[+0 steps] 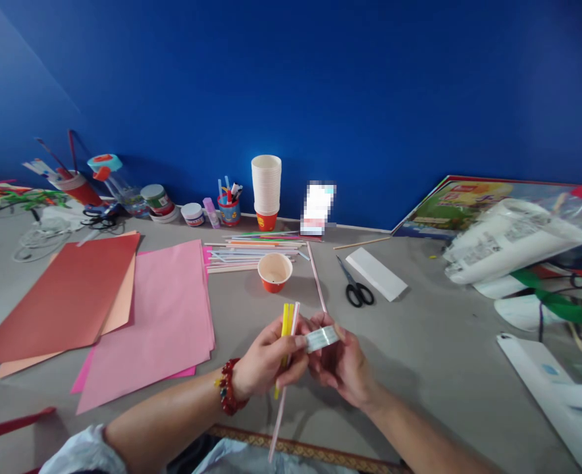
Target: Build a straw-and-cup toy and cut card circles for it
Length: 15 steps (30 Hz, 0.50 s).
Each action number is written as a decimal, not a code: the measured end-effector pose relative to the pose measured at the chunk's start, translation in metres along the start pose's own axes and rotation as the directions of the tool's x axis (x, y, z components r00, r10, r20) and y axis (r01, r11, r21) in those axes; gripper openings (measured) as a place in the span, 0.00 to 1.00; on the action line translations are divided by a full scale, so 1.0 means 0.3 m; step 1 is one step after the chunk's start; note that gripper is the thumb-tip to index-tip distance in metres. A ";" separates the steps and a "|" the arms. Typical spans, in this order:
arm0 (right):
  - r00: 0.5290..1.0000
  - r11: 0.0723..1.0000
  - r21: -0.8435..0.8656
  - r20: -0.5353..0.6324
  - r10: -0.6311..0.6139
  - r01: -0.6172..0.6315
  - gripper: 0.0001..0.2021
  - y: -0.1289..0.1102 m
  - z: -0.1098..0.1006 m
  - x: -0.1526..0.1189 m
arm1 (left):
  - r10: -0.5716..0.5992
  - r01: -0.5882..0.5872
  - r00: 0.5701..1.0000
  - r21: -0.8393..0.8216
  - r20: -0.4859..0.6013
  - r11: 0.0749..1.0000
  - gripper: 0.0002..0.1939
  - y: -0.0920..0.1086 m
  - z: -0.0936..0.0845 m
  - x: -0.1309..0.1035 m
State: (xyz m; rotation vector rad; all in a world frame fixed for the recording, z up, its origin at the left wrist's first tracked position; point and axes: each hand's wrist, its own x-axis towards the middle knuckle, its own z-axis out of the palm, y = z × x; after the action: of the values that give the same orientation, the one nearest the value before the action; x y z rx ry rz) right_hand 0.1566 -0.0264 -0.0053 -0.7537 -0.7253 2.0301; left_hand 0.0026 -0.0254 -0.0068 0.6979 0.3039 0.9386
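Observation:
In front of me, my left hand point(271, 355) is closed around short yellow straws point(287, 317) and a longer pale pink straw point(277, 428), which hangs down below the fingers. My right hand point(350, 372) grips a small roll of clear tape point(322, 338) at its right side. The left thumb touches the roll's left edge, so both hands meet there. Whether a strip of tape is pulled out, I cannot tell. Just beyond the hands stands a paper cup point(274, 287), with loose straws point(241, 253) behind it. One pink straw point(317, 276) lies apart, pointing toward my right hand.
Black-handled scissors point(359, 294) and a folded white paper point(377, 274) lie right of the cup. Pink sheets point(157, 316) and a red sheet point(68, 289) cover the left. Stacked cups point(266, 184) and a bright phone point(317, 207) stand by the wall. Plastic packages point(513, 240) crowd the right.

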 end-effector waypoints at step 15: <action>0.999 0.998 -0.060 0.035 -0.030 0.032 0.23 0.005 -0.013 0.008 | 0.043 -0.045 0.995 0.025 0.089 0.999 0.04 -0.009 -0.009 -0.004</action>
State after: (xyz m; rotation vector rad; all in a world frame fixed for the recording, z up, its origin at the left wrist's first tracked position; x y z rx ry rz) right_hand 0.1578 -0.0243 -0.0095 -0.7395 -0.8163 2.0049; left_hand 0.0022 -0.0264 -0.0108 0.7710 0.2241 0.9439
